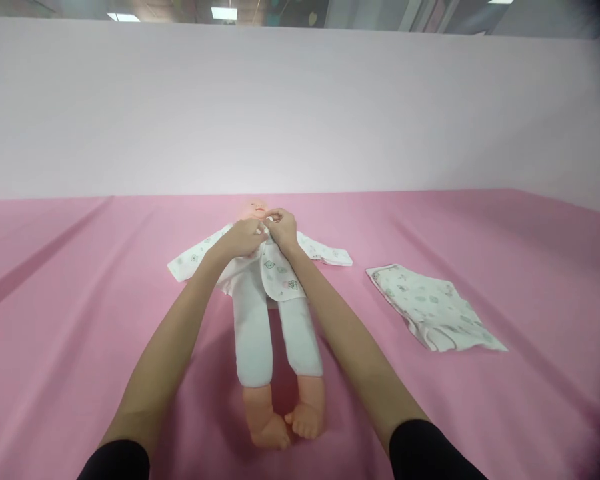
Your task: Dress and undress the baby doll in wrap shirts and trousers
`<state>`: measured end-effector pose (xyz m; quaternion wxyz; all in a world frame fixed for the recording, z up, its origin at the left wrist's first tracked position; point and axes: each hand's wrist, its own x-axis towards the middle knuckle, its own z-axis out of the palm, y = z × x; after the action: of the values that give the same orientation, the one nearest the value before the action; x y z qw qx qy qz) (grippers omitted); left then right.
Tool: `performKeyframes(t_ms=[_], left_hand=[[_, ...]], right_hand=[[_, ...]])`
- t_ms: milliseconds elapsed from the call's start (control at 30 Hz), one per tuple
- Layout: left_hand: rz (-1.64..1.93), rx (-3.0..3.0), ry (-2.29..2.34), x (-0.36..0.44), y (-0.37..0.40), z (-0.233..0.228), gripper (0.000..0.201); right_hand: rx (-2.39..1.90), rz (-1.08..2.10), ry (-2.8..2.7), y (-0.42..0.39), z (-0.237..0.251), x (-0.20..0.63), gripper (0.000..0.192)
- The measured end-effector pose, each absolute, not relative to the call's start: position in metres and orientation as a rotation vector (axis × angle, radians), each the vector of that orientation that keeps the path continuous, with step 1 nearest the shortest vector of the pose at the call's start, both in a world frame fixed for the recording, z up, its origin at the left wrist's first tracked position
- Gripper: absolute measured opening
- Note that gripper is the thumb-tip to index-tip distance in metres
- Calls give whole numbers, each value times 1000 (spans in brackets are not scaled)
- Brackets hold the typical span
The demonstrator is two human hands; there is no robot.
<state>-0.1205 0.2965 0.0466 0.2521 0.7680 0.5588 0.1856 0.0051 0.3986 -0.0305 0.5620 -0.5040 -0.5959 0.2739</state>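
A baby doll (275, 340) lies on its back on the pink sheet (80, 320), bare feet toward me, head far away. It wears pale leggings and a white printed jacket (280, 270) with sleeves spread to both sides. My left hand (243, 237) and my right hand (281, 227) meet at the doll's chest near the neck, fingers pinched on the jacket's front edges. The doll's face is mostly hidden behind my hands.
A folded white printed garment (433, 307) lies on the sheet to the right of the doll. A tall pale wall (300, 107) rises behind the pink surface.
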Motion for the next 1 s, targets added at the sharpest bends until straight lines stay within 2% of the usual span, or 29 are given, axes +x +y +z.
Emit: performKeyframes(t_ms=[133,267,333,433,633,900,1000], left_hand=[[425,1996,1187,-114,285,59,28],[1036,1943,1484,-125,312,36,35],[1184,1810,1679,-130,332,18,39],[1131,1864,1836,-128,352,1,35],[955,1906,2121,-102,360,-3,31],[890,1991,2182,-102,362,-12,36],[972,1964,2121,-104,363,-14,30]], right_hand=[[-1157,737,-1346,399,-31,5,20],[-1103,784,-1292,403,-36,5,23],[-1130,774,-1295,405,-38,4,24],[-1138,788,-1315,406,-39,2,24],[-1136,825,-1253,403,-37,3,22],[-1116,831,-1247,403,-41,2,23],[-1103,834,-1227,403,-41,2,26]])
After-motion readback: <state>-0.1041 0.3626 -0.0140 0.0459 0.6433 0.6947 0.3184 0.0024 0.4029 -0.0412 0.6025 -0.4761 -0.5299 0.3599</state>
